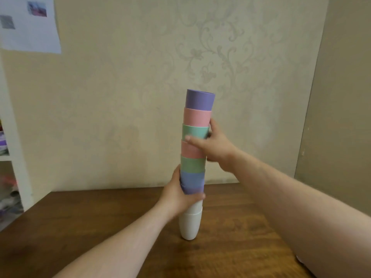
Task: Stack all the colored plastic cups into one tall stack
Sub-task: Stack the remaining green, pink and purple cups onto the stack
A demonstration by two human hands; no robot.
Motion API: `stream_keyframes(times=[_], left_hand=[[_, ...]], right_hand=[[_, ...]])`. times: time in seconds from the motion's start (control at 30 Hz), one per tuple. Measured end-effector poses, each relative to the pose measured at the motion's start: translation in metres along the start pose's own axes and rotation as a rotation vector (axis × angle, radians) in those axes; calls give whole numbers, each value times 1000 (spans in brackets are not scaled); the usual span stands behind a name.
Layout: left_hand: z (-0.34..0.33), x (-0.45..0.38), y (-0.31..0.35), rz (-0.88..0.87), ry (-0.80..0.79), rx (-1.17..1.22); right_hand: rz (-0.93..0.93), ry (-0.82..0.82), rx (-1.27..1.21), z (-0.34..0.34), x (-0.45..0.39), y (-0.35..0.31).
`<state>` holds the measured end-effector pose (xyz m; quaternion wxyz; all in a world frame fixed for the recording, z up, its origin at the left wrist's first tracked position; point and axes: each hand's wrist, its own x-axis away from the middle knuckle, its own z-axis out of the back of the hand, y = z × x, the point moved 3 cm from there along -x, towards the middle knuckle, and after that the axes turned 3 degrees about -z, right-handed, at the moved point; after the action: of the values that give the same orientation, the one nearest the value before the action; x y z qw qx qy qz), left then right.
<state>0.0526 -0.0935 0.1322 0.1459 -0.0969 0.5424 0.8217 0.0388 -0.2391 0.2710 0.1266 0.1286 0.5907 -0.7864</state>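
Cups nested into one tall stack [193, 157] stand on the brown wooden table [100, 227], near its far edge and close to the patterned wall [140, 77]. From the top down the colours run purple cup [199, 99], pink cup [196, 116], mint-green cup [193, 131], a second pink, a duller green, then a blue-purple one, with white cups [189, 223] at the base; the lowest white cup touches the table. The column leans slightly, its top further right than its foot.

The left hand [176, 194] wraps the lower part of the stack from the left, fingers curled around the blue-purple cup just above the white ones. The right hand [212, 146] grips higher up from the right, thumb lying across the front at the seam between the mint-green and the second pink cup, fingers reaching behind at the level of the upper pink one. Both hands are closed on the stack, one above the other.

A sheet of paper [30, 25] hangs on the wall at upper left, and a white shelf unit [14, 157] stands at the left edge with blurred contents.
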Motion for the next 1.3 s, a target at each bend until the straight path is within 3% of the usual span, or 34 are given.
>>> stream_keyframes(times=[0.2,0.37,0.53,0.97,1.3], left_hand=[[-23,45,-102,186,-115,-132],[-31,51,-108,170,-159,-248],[-31,40,-110,173,-112,-172],[-26,-27,-132,227,-137,-310],[-30,-23,-154,222,-109,-409]], right_hand=[[-216,-144,149,-25,60,149],[-274,-163,156,-54,85,208],[-277,-98,186,-63,75,228],[-334,-98,206,-79,10,253],[-386,-75,176,-83,11,255]])
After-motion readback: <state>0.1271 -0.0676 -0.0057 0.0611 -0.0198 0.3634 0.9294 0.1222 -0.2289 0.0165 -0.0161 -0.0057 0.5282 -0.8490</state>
